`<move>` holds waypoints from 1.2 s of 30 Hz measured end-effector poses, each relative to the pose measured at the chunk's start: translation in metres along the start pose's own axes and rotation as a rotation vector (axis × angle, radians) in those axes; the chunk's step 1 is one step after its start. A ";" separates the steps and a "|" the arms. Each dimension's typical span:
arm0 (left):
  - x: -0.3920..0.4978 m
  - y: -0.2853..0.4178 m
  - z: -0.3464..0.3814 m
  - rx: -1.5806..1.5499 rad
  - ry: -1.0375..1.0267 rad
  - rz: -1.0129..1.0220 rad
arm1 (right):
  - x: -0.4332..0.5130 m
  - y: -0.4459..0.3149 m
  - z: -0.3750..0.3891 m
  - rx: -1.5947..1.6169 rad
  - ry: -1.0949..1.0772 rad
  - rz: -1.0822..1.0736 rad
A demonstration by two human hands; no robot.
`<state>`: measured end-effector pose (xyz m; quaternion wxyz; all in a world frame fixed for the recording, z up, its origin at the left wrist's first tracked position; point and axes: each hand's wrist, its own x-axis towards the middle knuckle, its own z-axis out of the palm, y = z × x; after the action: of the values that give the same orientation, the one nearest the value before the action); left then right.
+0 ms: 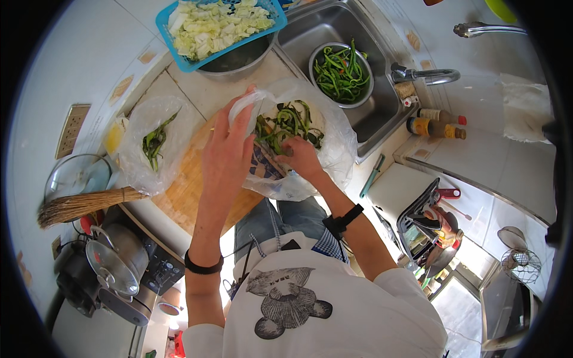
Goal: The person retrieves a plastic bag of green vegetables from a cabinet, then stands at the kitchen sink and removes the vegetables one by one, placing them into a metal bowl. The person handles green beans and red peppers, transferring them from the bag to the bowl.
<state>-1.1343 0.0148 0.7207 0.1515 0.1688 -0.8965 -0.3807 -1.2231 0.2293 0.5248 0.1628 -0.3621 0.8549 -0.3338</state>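
Observation:
My left hand (228, 138) holds up the left rim of a clear plastic bag (333, 134), its film folded over the fingers. Inside the wide mouth lie dark, limp green chili peppers (291, 121) and a piece of dark patterned material (264, 163). My right hand (302, 156) reaches in from the near side, its curled fingertips touching the peppers; whether one is gripped is unclear. Left of my left hand, a second clear plastic bag (174, 165) lies spread with a few peppers (156, 141) on it. A round wooden cutting board (190, 192) is partly hidden beneath both bags.
A metal bowl (312, 80) of green peppers sits in the steel sink (380, 98) below the faucet (425, 76). A blue basket (188, 65) of chopped cabbage rests on a metal basin (241, 67). A straw brush (89, 203) juts over the left counter; a green-handled peeler or knife (372, 176) lies right.

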 end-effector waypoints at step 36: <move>-0.009 0.001 0.006 0.027 0.029 0.003 | -0.017 -0.040 -0.110 1.394 -0.188 0.732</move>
<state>-1.1291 0.0231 0.7162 0.1626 0.1749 -0.8995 -0.3658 -1.2483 0.2713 0.6326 0.5232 0.1009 0.4962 -0.6854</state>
